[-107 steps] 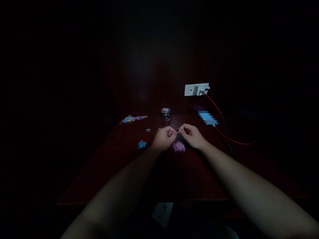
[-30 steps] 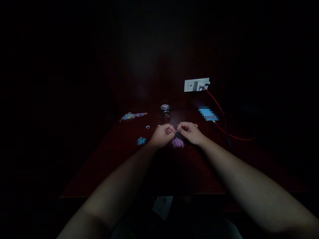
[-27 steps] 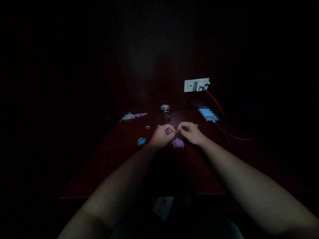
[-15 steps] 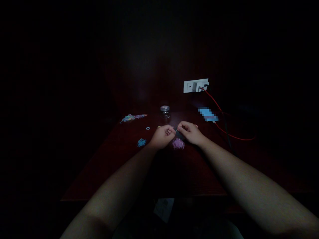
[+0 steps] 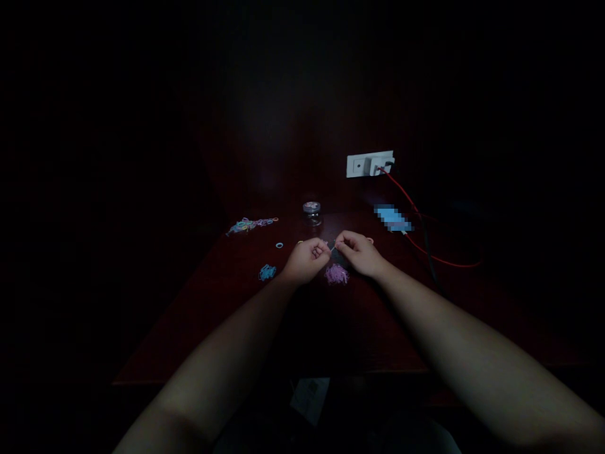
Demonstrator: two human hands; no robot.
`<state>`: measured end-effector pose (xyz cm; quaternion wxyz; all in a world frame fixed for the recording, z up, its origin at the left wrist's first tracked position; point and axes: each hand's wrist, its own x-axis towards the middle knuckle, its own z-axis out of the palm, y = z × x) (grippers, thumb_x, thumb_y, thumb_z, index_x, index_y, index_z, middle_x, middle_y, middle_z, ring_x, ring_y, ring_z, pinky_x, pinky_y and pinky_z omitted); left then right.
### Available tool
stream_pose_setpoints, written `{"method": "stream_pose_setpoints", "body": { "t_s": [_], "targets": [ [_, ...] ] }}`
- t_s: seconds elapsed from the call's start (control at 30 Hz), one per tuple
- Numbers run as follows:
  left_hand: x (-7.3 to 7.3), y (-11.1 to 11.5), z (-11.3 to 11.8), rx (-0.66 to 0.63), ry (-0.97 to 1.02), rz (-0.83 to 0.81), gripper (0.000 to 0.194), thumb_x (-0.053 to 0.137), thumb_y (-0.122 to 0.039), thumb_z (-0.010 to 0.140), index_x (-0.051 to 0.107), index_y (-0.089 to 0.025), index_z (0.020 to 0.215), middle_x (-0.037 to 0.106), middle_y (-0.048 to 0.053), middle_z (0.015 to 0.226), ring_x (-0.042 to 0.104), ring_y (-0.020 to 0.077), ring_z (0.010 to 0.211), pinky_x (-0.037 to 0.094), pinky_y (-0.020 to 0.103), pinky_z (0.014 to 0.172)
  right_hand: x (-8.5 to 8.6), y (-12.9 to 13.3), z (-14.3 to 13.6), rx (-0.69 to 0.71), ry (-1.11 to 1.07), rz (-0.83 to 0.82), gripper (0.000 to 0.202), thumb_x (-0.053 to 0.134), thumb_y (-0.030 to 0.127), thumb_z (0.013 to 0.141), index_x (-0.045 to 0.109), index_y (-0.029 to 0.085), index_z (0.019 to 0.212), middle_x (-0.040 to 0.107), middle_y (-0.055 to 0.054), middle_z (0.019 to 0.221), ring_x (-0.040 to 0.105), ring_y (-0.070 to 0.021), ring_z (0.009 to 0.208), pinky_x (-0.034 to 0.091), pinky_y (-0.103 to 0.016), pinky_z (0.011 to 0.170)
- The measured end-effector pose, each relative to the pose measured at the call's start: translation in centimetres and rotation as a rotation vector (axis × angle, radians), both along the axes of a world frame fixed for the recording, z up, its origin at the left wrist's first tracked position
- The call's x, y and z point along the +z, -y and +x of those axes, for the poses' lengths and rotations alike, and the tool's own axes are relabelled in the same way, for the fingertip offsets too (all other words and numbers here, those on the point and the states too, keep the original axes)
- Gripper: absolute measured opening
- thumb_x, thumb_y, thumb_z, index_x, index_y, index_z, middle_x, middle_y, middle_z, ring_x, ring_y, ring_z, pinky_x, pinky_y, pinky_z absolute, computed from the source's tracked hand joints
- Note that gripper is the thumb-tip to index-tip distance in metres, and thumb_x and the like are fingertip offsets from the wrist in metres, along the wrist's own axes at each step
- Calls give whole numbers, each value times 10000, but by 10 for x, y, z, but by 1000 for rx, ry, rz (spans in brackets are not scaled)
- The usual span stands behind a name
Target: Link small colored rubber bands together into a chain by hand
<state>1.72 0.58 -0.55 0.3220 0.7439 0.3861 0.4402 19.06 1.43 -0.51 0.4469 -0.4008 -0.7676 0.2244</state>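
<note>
My left hand (image 5: 308, 260) and my right hand (image 5: 358, 251) are close together above the dark red table (image 5: 227, 321). Between their pinched fingertips a small pale band (image 5: 333, 248) is stretched, and both hands grip it. A pile of purple bands (image 5: 337, 274) lies just below the gap between the hands. To the left of my left wrist is a smaller pile of blue bands (image 5: 267, 272). One light blue band (image 5: 279, 245) lies alone. Other small bands are partly hidden behind my hands.
A mixed heap of coloured bands (image 5: 246, 225) sits at the back left. A round clear jar (image 5: 312, 213) stands behind the hands. At the right, a blurred blue phone (image 5: 392, 217) has a red cable (image 5: 454, 262) running to a white wall socket (image 5: 359, 165).
The whole view has shifted very slightly. Both hands hold the pale band between them as before, almost in the same place.
</note>
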Motion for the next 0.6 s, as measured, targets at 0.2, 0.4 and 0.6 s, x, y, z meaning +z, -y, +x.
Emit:
{"method": "stream_pose_setpoints", "body": {
  "t_s": [0.2,0.4,0.6],
  "targets": [
    [0,0,-1,10,-19,12,100,578,-229,721,588,-130,707,500,-34,542,414,68,482,327,179,471,-3,0,-1,26,-6,-23,180,491,298,842,532,175,718,506,16,636,444,-119,590,341,-237,561],
    [3,5,0,10,-58,25,80,565,-213,698,554,-137,676,469,-41,525,395,66,479,305,175,459,-7,-2,-2,50,-12,-25,173,469,293,859,516,185,732,508,18,630,453,-123,591,350,-243,566],
    [11,-2,-23,-16,-170,37,68,556,-187,657,584,-136,691,494,-38,545,408,66,483,295,173,456,-6,-9,5,-96,-78,7,158,482,293,842,512,190,727,531,-5,654,475,-142,607,377,-266,580]
  ]
}}
